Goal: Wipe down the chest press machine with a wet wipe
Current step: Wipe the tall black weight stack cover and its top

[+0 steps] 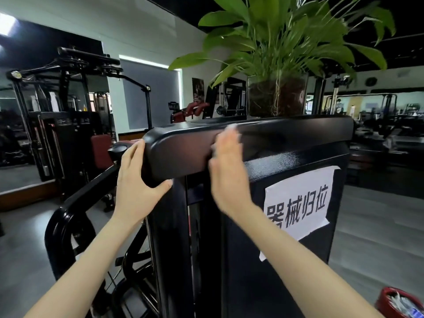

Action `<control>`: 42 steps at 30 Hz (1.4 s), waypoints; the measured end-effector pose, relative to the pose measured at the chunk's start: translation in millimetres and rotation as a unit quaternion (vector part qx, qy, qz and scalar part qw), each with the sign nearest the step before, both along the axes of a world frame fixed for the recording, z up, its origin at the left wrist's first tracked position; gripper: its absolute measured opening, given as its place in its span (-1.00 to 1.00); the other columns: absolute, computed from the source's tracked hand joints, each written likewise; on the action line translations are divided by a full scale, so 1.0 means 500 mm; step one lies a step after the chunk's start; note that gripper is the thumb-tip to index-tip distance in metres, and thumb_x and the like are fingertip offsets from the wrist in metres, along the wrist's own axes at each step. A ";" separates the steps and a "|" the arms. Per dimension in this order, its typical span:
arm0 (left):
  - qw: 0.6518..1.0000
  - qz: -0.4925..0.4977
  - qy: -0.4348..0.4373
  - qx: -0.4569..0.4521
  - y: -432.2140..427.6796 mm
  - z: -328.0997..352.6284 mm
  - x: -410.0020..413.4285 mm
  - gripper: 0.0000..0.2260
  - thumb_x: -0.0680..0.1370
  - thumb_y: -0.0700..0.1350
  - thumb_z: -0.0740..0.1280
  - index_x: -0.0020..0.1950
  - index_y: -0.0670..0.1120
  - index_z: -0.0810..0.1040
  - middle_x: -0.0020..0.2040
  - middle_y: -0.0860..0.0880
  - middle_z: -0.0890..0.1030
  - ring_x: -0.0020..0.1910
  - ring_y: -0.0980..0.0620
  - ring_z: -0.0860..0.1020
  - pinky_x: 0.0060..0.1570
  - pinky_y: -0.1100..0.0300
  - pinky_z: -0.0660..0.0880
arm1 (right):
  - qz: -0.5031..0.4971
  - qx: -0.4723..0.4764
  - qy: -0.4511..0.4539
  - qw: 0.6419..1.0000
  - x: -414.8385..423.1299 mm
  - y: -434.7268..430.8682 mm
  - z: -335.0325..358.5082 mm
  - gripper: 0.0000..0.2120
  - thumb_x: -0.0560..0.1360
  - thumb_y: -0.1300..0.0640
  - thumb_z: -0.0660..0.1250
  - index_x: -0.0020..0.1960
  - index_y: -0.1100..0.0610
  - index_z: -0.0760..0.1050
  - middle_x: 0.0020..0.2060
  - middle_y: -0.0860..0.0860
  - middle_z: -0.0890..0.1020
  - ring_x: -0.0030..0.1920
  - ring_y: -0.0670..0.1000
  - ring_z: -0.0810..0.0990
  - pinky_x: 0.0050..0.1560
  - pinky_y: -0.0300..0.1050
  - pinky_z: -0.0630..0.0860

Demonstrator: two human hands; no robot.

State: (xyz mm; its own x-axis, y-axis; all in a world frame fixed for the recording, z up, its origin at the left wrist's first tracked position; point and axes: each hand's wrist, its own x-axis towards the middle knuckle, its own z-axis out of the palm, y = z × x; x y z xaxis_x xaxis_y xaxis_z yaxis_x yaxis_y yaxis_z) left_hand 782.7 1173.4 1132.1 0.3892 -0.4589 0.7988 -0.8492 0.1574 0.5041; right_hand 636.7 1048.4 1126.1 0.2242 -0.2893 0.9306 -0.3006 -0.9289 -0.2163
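Note:
The chest press machine's black weight-stack housing (pixel 286 180) fills the middle of the view, with a rounded black top cap (pixel 183 148). My left hand (pixel 135 180) grips the cap's left corner, fingers over its side and thumb under its lower edge. My right hand (pixel 227 171) lies flat against the front of the cap, blurred by motion, pressing a white wet wipe (pixel 231 127) whose edge shows above the fingertips.
A potted green plant (pixel 278 97) in a clear container stands on the housing's top. A white paper sign (pixel 298 203) is taped to the front panel. A red bin (pixel 399 304) sits low right. Other gym machines (pixel 68 115) stand left, by a mirror.

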 end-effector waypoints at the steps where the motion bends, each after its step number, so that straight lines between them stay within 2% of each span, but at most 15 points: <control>1: 1.000 -0.002 -0.006 -0.002 -0.001 0.000 0.006 -0.15 0.33 -0.17 0.54 0.51 -0.08 0.16 0.44 -0.02 0.23 0.42 -0.01 0.24 0.42 -0.07 0.21 | 0.006 -0.070 0.078 0.994 0.002 0.016 -0.013 -0.49 0.60 0.14 -0.01 0.50 0.32 0.08 0.50 0.20 0.01 0.52 0.18 -0.02 0.52 0.03 -0.12; 4: 0.999 -0.006 -0.033 0.007 0.003 -0.005 0.024 -0.16 0.33 -0.10 0.55 0.51 -0.06 0.18 0.43 0.01 0.25 0.42 0.03 0.23 0.42 -0.05 0.21 | -0.090 -0.111 0.122 0.982 -0.028 -0.022 0.015 -0.46 0.56 0.11 0.01 0.51 0.21 0.11 0.53 0.12 0.09 0.51 0.08 0.07 0.48 0.01 -0.09; 8: 0.999 -0.020 -0.046 0.008 0.011 -0.002 0.038 -0.15 0.30 -0.07 0.56 0.50 -0.01 0.21 0.42 0.05 0.28 0.41 0.03 0.25 0.40 -0.07 0.23 | -0.133 0.153 -0.075 0.976 -0.094 -0.118 0.101 -0.53 0.66 0.12 -0.06 0.53 0.22 0.02 0.54 0.11 0.02 0.53 0.05 -0.03 0.51 0.01 -0.17; 10: 0.998 -0.024 -0.054 0.007 0.010 -0.002 0.043 -0.15 0.29 -0.06 0.56 0.49 0.00 0.22 0.39 0.05 0.30 0.39 0.02 0.27 0.39 -0.07 0.25 | -0.118 0.147 -0.090 0.978 -0.069 -0.085 0.119 -0.58 0.64 0.17 -0.03 0.47 0.27 0.20 0.47 0.17 0.23 0.48 0.12 0.14 0.46 -0.12 -0.11; 12: 0.998 -0.024 -0.057 0.001 0.009 -0.002 0.048 -0.15 0.27 -0.06 0.57 0.48 0.00 0.24 0.36 0.07 0.32 0.37 0.03 0.28 0.38 -0.05 0.26 | -0.084 0.016 -0.001 0.996 -0.014 -0.014 0.108 -0.65 0.57 0.22 0.04 0.30 0.26 0.40 0.26 0.16 0.46 0.29 0.19 0.38 0.37 -0.09 0.07; 15: 0.997 -0.024 -0.067 -0.003 0.007 0.002 0.058 -0.15 0.24 -0.04 0.59 0.46 0.00 0.28 0.31 0.13 0.31 0.36 0.05 0.28 0.37 0.02 0.24 | -0.055 -0.112 0.131 0.984 0.001 0.027 0.092 -0.62 0.61 0.15 0.03 0.34 0.23 0.42 0.30 0.11 0.49 0.34 0.10 0.38 0.45 0.03 0.14; 21: 0.994 -0.069 -0.083 -0.018 0.006 0.002 0.078 -0.18 0.22 0.08 0.52 0.43 -0.01 0.32 0.30 0.15 0.32 0.34 0.11 0.28 0.35 0.07 0.27 | -0.162 0.126 0.010 0.979 -0.091 -0.048 0.166 -0.67 0.66 0.14 0.03 0.26 0.16 0.50 0.26 0.06 0.54 0.32 0.11 0.42 0.50 0.03 0.01; 24: 0.993 -0.079 -0.088 -0.027 0.001 0.000 0.086 -0.19 0.21 0.16 0.47 0.42 -0.02 0.34 0.30 0.15 0.32 0.33 0.12 0.28 0.35 0.31 0.14 | -0.099 0.014 0.058 0.993 0.009 0.046 0.135 -0.68 0.61 0.16 0.07 0.17 0.24 0.55 0.14 0.12 0.60 0.21 0.13 0.51 0.45 -0.10 0.05; 28: 0.989 -0.109 -0.095 -0.034 -0.003 -0.002 0.103 -0.24 0.25 0.23 0.39 0.40 0.01 0.35 0.31 0.15 0.34 0.33 0.12 0.29 0.34 0.40 0.12 | -0.011 -0.105 0.200 0.974 0.019 0.087 0.122 -0.59 0.61 0.11 0.03 0.35 0.25 0.42 0.31 0.11 0.49 0.37 0.04 0.37 0.49 -0.11 0.05; 31: 0.985 -0.146 -0.080 -0.038 -0.001 0.001 0.114 -0.29 0.28 0.21 0.39 0.39 0.06 0.35 0.31 0.15 0.36 0.33 0.16 0.30 0.34 0.37 0.16 | -0.092 -0.005 0.201 0.975 -0.009 0.076 0.182 -0.60 0.65 0.05 -0.01 0.37 0.13 0.42 0.35 0.00 0.47 0.40 -0.03 0.33 0.45 -0.15 0.01; 33: 0.983 -0.160 -0.072 -0.047 -0.001 0.003 0.118 -0.36 0.31 0.18 0.39 0.36 0.05 0.39 0.29 0.12 0.39 0.33 0.14 0.32 0.35 0.28 0.21 | -0.199 0.071 0.247 0.946 0.022 0.078 0.222 -0.64 0.66 0.11 -0.02 0.32 0.11 0.44 0.28 0.02 0.53 0.33 0.06 0.38 0.38 -0.17 0.08; 35: 0.981 -0.169 -0.067 -0.061 -0.003 0.004 0.123 -0.42 0.36 0.15 0.38 0.34 -0.01 0.44 0.28 0.08 0.43 0.31 0.12 0.36 0.34 0.19 0.28 | -0.255 0.020 0.300 0.919 0.081 0.113 0.225 -0.72 0.61 0.21 0.01 0.16 0.15 0.47 0.10 0.11 0.61 0.15 0.18 0.52 0.36 -0.01 0.19; 37: 0.980 -0.176 -0.060 -0.068 -0.003 0.003 0.129 -0.49 0.42 0.13 0.34 0.32 -0.03 0.48 0.27 0.08 0.46 0.31 0.13 0.38 0.34 0.21 0.29 | -0.214 -0.107 0.315 0.918 0.121 0.150 0.191 -0.75 0.56 0.20 0.12 0.05 0.19 0.57 0.00 0.11 0.64 0.07 0.17 0.57 0.29 -0.02 0.27; 39: 0.978 -0.190 -0.051 -0.073 -0.002 0.005 0.136 -0.56 0.46 0.09 0.30 0.30 -0.03 0.50 0.27 0.09 0.49 0.30 0.13 0.40 0.33 0.15 0.32 | -0.120 -0.145 0.276 0.942 0.115 0.168 0.172 -0.70 0.58 0.15 0.12 0.10 0.18 0.61 0.08 0.09 0.65 0.15 0.09 0.54 0.27 -0.12 0.23; 42: 0.973 -0.216 -0.033 -0.078 -0.001 0.009 0.147 -0.62 0.45 0.03 0.29 0.25 -0.02 0.54 0.25 0.10 0.53 0.29 0.13 0.44 0.29 0.02 0.39 | -0.152 0.024 0.381 0.912 0.085 0.124 0.233 -0.61 0.67 0.05 -0.05 0.37 0.10 0.41 0.37 0.04 0.44 0.38 0.07 0.36 0.40 -0.03 0.19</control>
